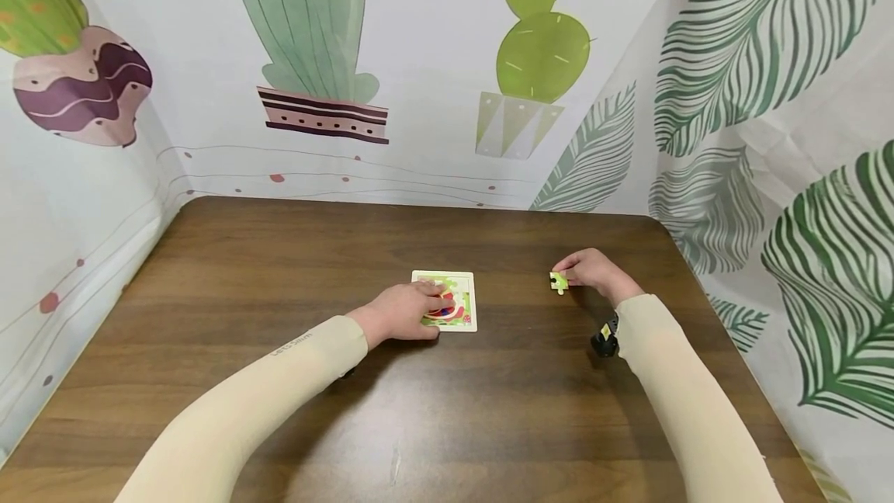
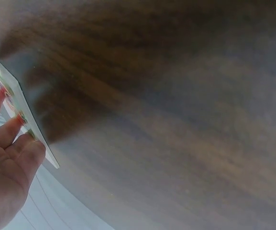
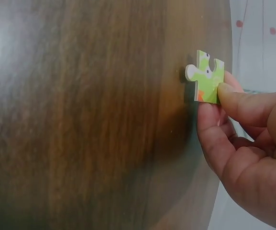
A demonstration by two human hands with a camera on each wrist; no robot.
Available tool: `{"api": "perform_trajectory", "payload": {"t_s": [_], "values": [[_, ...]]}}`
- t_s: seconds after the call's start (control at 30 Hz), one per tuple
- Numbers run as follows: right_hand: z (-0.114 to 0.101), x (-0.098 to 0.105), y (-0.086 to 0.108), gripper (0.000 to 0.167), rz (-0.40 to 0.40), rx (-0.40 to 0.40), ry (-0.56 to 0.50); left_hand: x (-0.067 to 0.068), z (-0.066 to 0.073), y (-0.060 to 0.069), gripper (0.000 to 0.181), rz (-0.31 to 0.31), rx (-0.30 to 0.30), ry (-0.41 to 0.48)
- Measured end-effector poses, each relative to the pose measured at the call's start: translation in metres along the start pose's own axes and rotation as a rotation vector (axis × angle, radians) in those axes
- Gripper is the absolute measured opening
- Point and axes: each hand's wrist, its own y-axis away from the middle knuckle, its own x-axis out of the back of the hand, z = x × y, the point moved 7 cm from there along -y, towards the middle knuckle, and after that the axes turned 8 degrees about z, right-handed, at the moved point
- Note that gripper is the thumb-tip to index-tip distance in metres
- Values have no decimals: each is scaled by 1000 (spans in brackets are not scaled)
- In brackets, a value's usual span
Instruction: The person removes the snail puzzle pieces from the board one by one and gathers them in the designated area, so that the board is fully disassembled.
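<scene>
From my remote place I follow two hands at a picture puzzle. The left hand (image 1: 401, 311) lies over the puzzle board (image 1: 473, 307), its fingers stretched out and a little spread, with fingertips touching the picture. The board lies on the brown table (image 1: 300, 254), near its middle. The right hand (image 3: 252, 143) pinches one green puzzle piece (image 3: 208, 89) between thumb and fingers, apart from the board, on its right side.

I judge that the step in hand is to bring this piece to the board while the left hand steadies it. The next move, I think, calls for carrying the piece leftward, turning it to suit the gap (its knob and notch must agree), and pressing it flat.

The left fingers cover much of the picture, so I cannot count the places still free; the far right corner seems bare. The left wrist view shows the board only edge-on and cut off. Whether the piece touches the table, I cannot tell.
</scene>
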Motion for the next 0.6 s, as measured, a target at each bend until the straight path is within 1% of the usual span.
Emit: {"api": "perform_trajectory", "payload": {"t_s": [0.2,0.33,0.5,0.6], "values": [[7,5,0,29,-2,-15,-4,-1,-1,-1,57,6,-2,-4],[10,6,0,29,-8,-8,-4,-2,-2,-1,58,-3,5,-3],[13,8,-1,29,3,3,-29,-2,-2,-1,58,5,4,4],[14,8,-1,29,18,-1,-20,-2,-2,-1,58,3,8,10]]}}
